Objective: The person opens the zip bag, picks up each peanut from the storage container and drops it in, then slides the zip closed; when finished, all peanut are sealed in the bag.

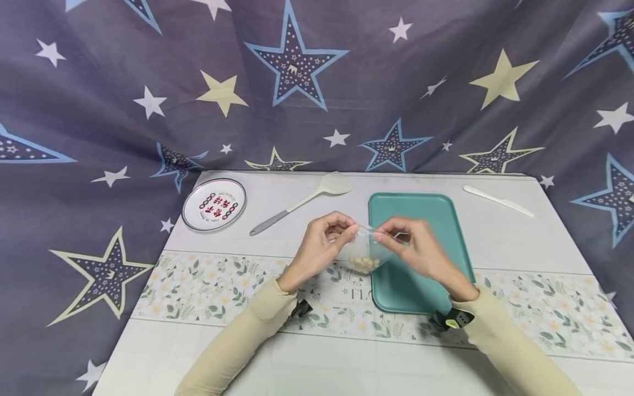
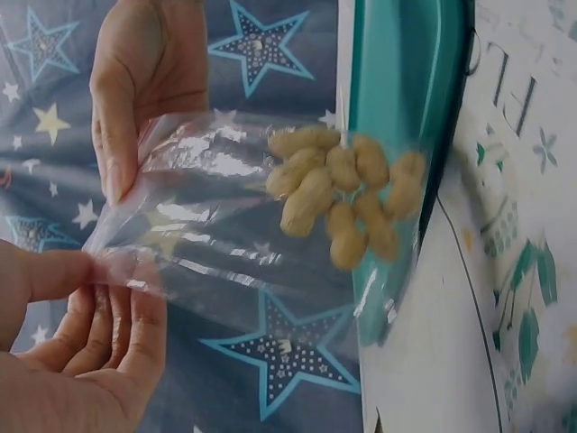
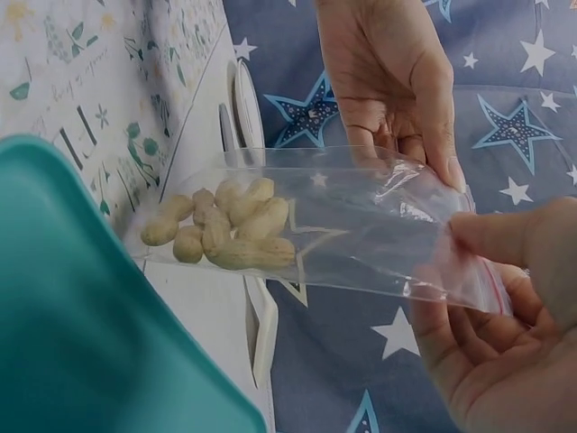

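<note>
A clear zip bag (image 2: 225, 180) hangs by its top edge between both hands, with several unshelled peanuts (image 2: 311, 194) at its bottom. My left hand (image 1: 322, 245) pinches one top corner between thumb and forefinger. The other corner is pinched by my right hand (image 1: 413, 247) in the same manner. A red zip line runs along the bag's mouth in the right wrist view; whether the mouth is sealed I cannot tell. Below the right hand lies a teal tray (image 1: 421, 294), and the bag hangs over its left edge.
A white plate with red characters (image 1: 213, 220) lies at the back left. Beside it is a spatula (image 1: 304, 202) with a grey handle. Right of the tray lies a white plastic knife (image 1: 497, 200). A star-patterned cloth (image 1: 188, 49) hangs behind the table.
</note>
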`<state>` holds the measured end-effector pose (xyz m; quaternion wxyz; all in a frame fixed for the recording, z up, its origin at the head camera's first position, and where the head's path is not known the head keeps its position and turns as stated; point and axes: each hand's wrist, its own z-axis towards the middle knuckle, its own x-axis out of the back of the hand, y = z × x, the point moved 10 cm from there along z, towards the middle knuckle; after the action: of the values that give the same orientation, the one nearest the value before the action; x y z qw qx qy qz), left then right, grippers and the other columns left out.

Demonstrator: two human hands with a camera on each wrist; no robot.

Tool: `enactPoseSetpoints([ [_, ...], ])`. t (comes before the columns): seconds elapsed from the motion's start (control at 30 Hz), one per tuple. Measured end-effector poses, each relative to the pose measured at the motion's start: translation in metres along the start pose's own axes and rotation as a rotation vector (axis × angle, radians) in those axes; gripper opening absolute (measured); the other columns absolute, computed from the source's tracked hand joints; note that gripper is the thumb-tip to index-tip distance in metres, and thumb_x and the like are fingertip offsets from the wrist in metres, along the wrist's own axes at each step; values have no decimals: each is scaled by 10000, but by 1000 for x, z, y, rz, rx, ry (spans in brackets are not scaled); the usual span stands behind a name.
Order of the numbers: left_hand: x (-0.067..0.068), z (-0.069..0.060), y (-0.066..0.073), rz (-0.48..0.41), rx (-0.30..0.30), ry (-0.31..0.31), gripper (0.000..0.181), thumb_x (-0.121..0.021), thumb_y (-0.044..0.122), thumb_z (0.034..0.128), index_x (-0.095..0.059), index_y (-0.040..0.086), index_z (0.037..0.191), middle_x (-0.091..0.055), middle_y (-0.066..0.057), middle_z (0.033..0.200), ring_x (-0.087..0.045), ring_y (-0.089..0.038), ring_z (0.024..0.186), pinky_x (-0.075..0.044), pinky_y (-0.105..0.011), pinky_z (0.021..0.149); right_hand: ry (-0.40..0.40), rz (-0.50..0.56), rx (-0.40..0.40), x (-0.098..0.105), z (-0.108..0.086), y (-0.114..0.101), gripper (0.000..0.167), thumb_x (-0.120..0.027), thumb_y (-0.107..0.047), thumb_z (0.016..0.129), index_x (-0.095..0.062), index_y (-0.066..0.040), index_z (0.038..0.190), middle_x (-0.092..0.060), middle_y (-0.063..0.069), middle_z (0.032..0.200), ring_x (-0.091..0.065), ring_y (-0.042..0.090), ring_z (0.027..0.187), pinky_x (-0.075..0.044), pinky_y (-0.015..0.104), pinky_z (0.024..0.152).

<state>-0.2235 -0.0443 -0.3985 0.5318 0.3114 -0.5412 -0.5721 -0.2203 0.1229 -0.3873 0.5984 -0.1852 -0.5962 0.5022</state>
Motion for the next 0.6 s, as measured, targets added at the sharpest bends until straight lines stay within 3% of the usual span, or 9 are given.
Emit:
enactPoseSetpoints([
  [0.3,11,-7,-3,33,44,-18,164,-704,174,1008,-745,24,1063,-755,-214,1001,-736,-257,815,-634,-321,762,-67,38,-1,-16,3,0,82,-723,-158,989,-786,-105,993,-774,81,930,-666,89,766,-599,247,712],
  [0.43,14,-10,-6,55,65,-33,154,-690,158,1016,-741,19,1057,-752,-205,970,-728,-237,772,-619,-310,700,-113,85,-47,-24,6,3,102,-726,-168,988,-791,-98,1026,-765,111,915,-661,133,694,-595,261,649],
  [0.6,18,-11,-15,76,90,-24,157,-675,135,1022,-731,-10,1045,-745,-226,944,-718,-223,747,-596,-280,657,-137,91,-94,-36,14,11,128,-743,-173,976,-794,-83,1051,-787,107,966,-699,166,757,-594,267,638],
])
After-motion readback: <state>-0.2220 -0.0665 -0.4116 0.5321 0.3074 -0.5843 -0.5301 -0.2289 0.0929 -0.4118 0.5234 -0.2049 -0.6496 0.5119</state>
